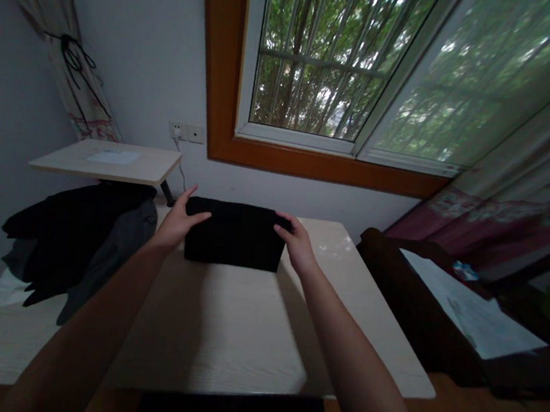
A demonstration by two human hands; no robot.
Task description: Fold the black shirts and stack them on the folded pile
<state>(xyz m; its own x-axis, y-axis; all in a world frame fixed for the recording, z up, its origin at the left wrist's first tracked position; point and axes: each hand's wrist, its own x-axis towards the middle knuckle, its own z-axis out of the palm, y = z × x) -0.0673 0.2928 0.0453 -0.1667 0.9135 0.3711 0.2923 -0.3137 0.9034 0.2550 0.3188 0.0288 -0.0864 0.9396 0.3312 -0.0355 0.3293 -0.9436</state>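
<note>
A folded black cloth [235, 234], flat-faced and rectangular, is held by its two upper corners over the far part of the pale wooden table [237, 333]. My left hand [180, 219] grips its left end, thumb across the near face. At the right end, my right hand [297, 240] pinches the upper corner between thumb and fingers. Most fingertips are hidden behind the cloth. Its lower edge is close to the tabletop; whether it touches cannot be told. What garment it may be does not show.
To the left, a pile of black and grey clothes [80, 231] lies under a small raised shelf [156, 162] bearing a paper sheet [114, 157]. Behind the table are a wall socket [186, 132] and a window [329, 61]. Dark furniture [393, 297] stands right.
</note>
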